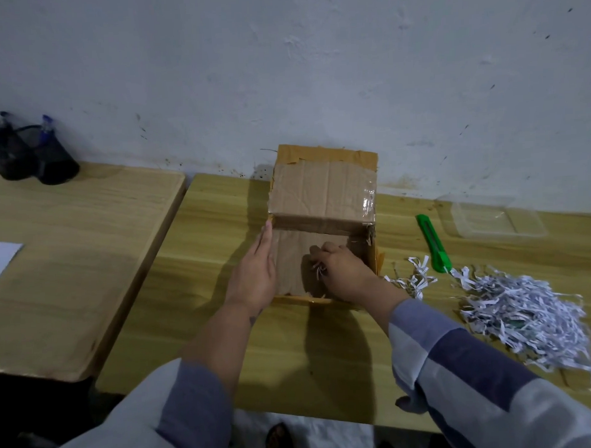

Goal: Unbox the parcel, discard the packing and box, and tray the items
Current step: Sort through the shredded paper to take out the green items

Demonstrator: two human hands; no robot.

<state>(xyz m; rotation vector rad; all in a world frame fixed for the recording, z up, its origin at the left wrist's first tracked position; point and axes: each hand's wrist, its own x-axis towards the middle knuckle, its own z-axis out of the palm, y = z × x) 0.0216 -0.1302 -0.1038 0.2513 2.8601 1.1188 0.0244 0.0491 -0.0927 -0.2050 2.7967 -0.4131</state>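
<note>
One creased cardboard box (pixel 324 222) stands open mid-table; the left hand (pixel 255 272) lies flat, fingers straight, against its left wall; the right hand (pixel 342 272), inside, pinches a few white paper shreds (pixel 317 270). Right: one shredded heap (pixel 525 313), one green cutter (pixel 434 242), one clear plastic tray (pixel 495 222).

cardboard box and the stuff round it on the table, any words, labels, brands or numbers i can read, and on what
No readable text anywhere in the head view.
Cardboard box: bare brown card and tape, no label or print showing.
Green utility knife: no marking that can be made out.
Shredded paper: faint dark specks that may be print, too small to read.
Clear plastic tray: nothing printed on it that shows.
Pen holders: too dark and blurred to tell.
</note>
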